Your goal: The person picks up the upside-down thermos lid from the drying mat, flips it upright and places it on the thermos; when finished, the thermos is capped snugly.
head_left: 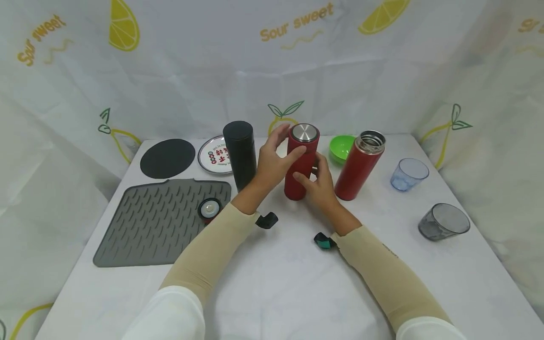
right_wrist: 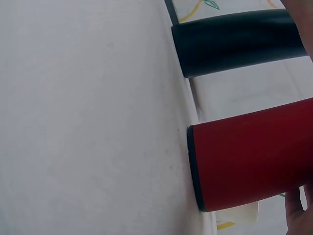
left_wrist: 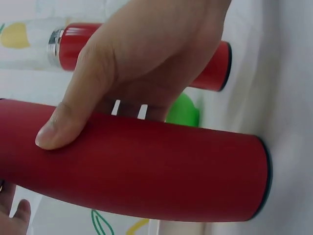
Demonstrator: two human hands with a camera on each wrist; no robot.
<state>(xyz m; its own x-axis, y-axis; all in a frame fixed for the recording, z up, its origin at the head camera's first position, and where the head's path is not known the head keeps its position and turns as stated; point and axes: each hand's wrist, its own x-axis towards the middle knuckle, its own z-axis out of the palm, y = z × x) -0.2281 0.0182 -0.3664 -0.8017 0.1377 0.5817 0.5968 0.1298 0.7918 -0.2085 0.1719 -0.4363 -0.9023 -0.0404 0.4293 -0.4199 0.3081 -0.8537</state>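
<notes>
Beneath the left hand (head_left: 272, 161) and the right hand (head_left: 321, 186), a white table (head_left: 276, 283) is spreading out; left of the left hand, a grey ribbed mat (head_left: 146, 219) is lying on it. Between the two hands, a red bottle (head_left: 301, 164) is standing. The left hand is curling fingers and thumb round its upper part, while the right hand is gripping it lower down, thumb pressing on its front. Just right of the right hand, an uncapped red bottle (head_left: 358, 174) is standing; just left of the left hand, a black bottle (head_left: 241, 156) is standing. Farther left of that hand, a round black mat (head_left: 167, 158) and a printed round plate (head_left: 215, 156) are lying. Well right of the right hand, a grey tumbler (head_left: 442, 224) and, behind it, a blue tumbler (head_left: 407, 177) are resting. Behind the right hand, a green bowl (head_left: 341, 147) is sitting, partly hidden by the uncapped red bottle. On the ribbed mat, a small dark-rimmed round piece (head_left: 210, 208) is lying left of the left wrist.
</notes>
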